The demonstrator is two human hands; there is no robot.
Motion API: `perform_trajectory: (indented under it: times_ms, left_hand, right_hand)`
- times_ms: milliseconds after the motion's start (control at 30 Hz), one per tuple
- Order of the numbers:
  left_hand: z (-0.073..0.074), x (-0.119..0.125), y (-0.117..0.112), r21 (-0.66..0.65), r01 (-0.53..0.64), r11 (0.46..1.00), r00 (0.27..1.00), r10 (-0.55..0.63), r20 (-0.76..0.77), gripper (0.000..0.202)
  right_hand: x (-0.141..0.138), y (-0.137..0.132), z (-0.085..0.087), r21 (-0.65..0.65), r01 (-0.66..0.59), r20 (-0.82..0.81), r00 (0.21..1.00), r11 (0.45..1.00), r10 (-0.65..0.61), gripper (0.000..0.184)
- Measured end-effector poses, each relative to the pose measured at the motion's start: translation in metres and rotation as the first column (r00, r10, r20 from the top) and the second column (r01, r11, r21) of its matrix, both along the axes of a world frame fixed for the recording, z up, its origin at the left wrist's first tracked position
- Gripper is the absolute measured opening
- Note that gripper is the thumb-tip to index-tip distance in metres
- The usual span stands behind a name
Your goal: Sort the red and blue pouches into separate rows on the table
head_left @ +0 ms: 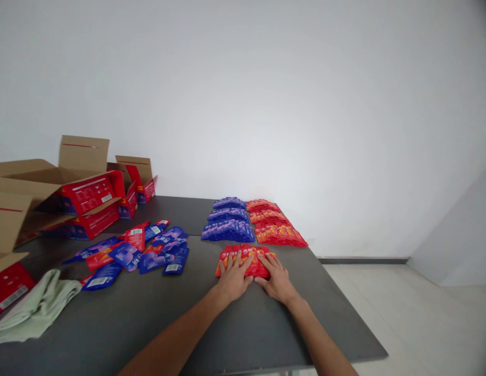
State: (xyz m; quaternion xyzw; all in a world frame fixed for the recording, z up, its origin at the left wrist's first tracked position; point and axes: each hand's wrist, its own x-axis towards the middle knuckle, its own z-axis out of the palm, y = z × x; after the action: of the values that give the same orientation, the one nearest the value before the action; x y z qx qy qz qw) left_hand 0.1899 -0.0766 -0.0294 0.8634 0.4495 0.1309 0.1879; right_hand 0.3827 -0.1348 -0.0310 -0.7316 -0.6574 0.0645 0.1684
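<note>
Red pouches (253, 267) lie overlapped in a short row on the dark grey table (149, 318), seen from the head camera, directly under the person's two hands. The left hand (233, 279) and the right hand (277, 279) rest on this row with fingers spread, apart from each other, their thumbs just beside one another at its near edge. Pale characters run along the tops of these pouches, too small to read surely. Just beyond lie three fanned blue rows (229, 230) and, to their right, three fanned red rows (280, 235), all printed with pale lettering that I cannot make out. Left of the hands, a loose pile (127, 256) mixes blue and red pouches, several showing white barcode panels. Farther left, open cardboard boxes (92, 193) carry small white print on red sides, with a barcode label visible; the brand is unreadable. A pale green cloth (43, 303) lies folded near the closest box
</note>
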Motion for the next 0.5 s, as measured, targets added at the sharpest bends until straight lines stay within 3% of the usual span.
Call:
perform_trajectory:
  times_ms: [500]
  left_hand:
    - [-0.007,0.1,-0.02,0.075,0.006,0.997,1.0,-0.005,-0.008,0.069]
  right_hand:
    - [0.1,-0.022,-0.003,0.056,-0.011,-0.02,1.0,0.998,0.012,0.077]
